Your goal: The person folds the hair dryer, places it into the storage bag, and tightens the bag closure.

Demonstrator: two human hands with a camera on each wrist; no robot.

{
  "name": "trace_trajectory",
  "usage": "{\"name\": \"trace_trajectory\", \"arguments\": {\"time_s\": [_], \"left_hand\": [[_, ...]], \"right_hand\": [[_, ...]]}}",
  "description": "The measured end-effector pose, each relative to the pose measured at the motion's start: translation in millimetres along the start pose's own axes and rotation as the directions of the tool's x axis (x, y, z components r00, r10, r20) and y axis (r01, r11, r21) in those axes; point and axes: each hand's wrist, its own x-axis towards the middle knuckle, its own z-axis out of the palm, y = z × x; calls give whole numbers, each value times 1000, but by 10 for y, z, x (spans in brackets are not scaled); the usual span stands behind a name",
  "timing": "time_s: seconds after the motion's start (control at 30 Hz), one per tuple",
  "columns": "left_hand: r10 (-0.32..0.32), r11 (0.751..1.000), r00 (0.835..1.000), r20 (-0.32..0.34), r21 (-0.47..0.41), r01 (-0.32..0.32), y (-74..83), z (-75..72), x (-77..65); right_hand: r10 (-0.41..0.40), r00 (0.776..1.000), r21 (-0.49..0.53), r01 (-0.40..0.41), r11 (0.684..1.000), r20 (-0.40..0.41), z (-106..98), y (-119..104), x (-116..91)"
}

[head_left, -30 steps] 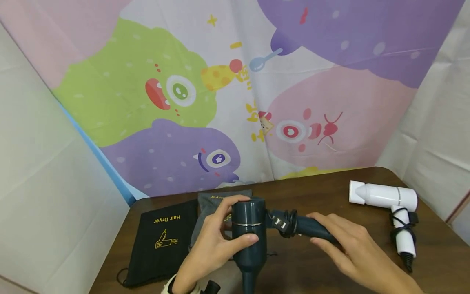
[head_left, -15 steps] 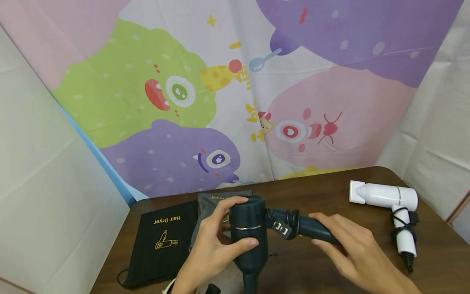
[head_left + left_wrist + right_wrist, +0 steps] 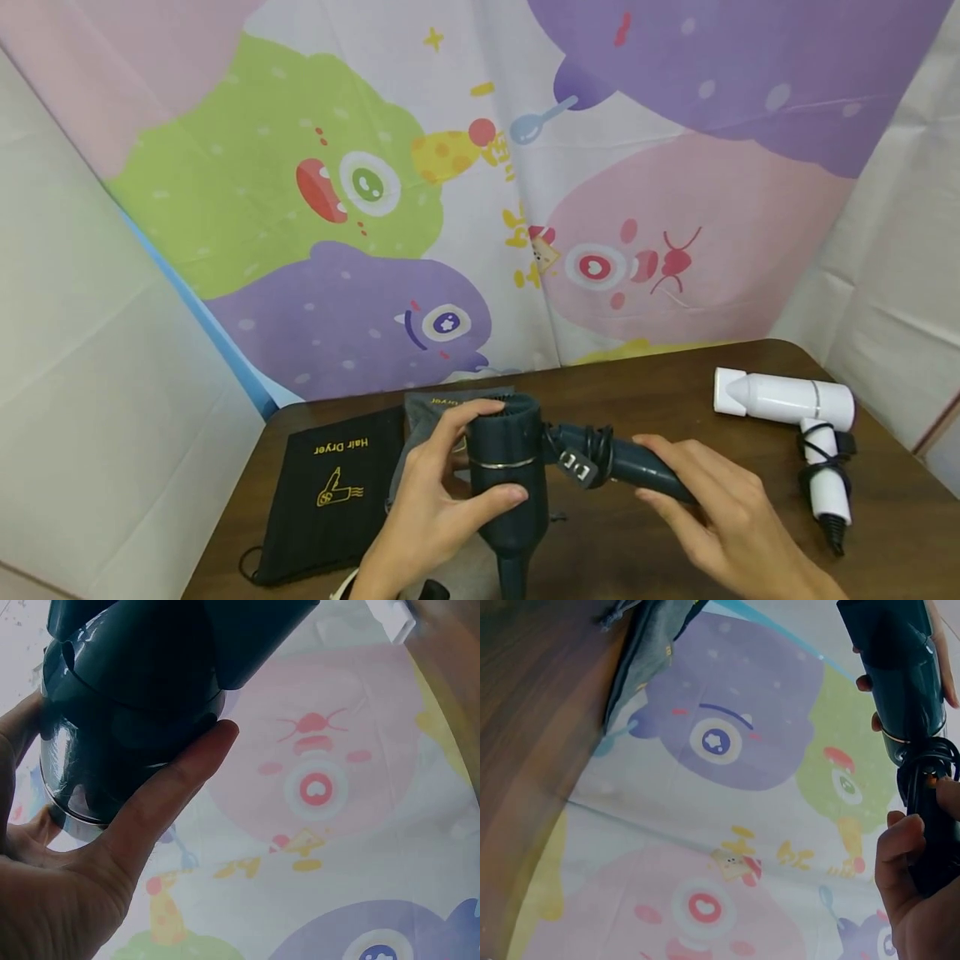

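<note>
A dark teal hair dryer is held up over the table in the head view, nozzle down, with its handle sticking out to the right. My left hand grips the barrel from the left, thumb on the near side and a finger at the grille end. In the left wrist view that thumb lies along the glossy barrel. My right hand holds the end of the handle. A black cord is wound round the handle, and its plug hangs near the barrel.
On the wooden table, a black "Hair Dryer" pouch lies at left. A grey pouch is partly hidden behind my left hand. A white hair dryer lies at right. A cartoon-printed cloth hangs behind.
The dryer has tilted slightly, so the grille at its upper end shows more. Both hands keep their hold on it.
</note>
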Motion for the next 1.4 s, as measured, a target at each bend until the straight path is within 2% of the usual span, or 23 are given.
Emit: {"name": "trace_trajectory", "arguments": {"time_s": [0.27,0.63,0.97,1.07,1.27,1.4], "left_hand": [[4,999,1000,-25,39,-3,58,-12,-37],[24,1000,999,-45,21,-23,55,39,-17],[-43,998,997,-69,35,45,48,58,-42],[-46,998,996,-76,29,48,41,81,-34],[-55,998,993,-102,-38,52,22,174,-7],[-99,993,989,-113,-77,91,3,225,9]], "right_hand": [[-14,999,38,15,999,-42,65,-44,37],[19,998,34,-17,999,-63,73,-43,1],[45,996,59,-41,997,-73,150,-10,-56],[57,996,55,-53,997,-74,149,-3,-82],[86,993,45,-83,996,-82,159,-1,-124],[118,991,56,-114,992,-68,169,4,-153]]}}
